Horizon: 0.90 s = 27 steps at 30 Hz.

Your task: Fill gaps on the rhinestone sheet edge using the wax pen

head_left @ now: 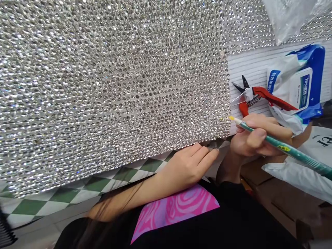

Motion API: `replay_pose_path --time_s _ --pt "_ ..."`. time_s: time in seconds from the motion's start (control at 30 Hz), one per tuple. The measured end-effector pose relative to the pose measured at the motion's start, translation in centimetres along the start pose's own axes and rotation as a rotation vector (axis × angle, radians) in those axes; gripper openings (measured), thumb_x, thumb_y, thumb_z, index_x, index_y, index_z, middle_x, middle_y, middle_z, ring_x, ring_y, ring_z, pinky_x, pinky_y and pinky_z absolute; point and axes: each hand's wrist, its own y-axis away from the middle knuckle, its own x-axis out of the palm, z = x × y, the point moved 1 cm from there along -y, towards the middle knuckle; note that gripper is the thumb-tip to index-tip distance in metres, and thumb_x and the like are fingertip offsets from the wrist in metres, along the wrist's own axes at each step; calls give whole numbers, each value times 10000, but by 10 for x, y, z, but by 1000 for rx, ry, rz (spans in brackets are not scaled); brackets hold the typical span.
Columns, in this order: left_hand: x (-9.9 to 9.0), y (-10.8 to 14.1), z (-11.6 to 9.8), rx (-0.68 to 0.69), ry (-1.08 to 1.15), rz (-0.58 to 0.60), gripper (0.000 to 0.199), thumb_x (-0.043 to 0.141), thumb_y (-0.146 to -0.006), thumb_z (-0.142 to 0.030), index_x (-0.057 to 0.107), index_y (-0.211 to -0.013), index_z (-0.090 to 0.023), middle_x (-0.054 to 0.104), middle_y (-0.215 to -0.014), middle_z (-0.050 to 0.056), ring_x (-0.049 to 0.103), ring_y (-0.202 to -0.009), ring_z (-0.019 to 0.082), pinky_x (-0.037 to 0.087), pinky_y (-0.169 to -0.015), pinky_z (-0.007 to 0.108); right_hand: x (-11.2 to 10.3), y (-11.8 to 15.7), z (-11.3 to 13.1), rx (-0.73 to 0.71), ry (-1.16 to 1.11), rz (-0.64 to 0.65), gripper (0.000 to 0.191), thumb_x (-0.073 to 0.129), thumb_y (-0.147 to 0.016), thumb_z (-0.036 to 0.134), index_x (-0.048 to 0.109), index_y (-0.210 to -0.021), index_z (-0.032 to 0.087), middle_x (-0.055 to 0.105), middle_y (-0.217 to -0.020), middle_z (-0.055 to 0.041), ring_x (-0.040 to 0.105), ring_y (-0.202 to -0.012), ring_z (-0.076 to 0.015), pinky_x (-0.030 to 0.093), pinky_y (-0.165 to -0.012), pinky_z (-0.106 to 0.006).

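Observation:
A broad sheet of silver rhinestones [124, 79] in close rows fills most of the view. My right hand [261, 135] grips a green pencil [293, 152] with a pale yellow tip, which points left at the sheet's right edge. Near that tip, a tiny yellow speck [221, 118] shows among the stones. My left hand [192, 162] rests at the sheet's front edge, its fingers lying side by side and stretched toward the right. Its thumb is out of sight, and the foremost fingertips are partly hidden.
Red-handled pliers [269, 97] lie with jaws apart on a white ribbed surface [243, 64], beside a blue and white wipes pack [303, 86]. Clear plastic [293, 17] covers the top right. A green and white checkered cloth [95, 183] shows under the front edge. Cardboard boxes [267, 193] stand lower right.

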Motion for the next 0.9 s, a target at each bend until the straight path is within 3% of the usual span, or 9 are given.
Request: replay_pose_path --time_s 0.23,0.5,0.9 --pt "-1 0 0 3 0 1 221 407 -1019 -63 560 -1179 -69 685 -846 39 573 -715 156 499 -643 294 7 -4 8 -18 34 91 149 528 -928 256 671 -970 267 556 -627 40 504 -492 -136 422 -473 -321" --pt "-1 -1 -1 5 -2 4 211 408 -1022 -74 575 -1150 -67 681 -837 38 574 -711 162 488 -635 294 7 -3 11 22 96 106 96 513 -938 285 601 -902 270 527 -611 38 496 -487 -139 429 -477 -311" --pt "-1 0 -1 5 17 9 211 432 -1022 -78 595 -1153 -55 675 -836 35 570 -716 165 499 -650 297 5 -3 6 -76 28 164 70 519 -933 246 578 -895 247 504 -606 38 477 -476 -124 395 -461 -299"
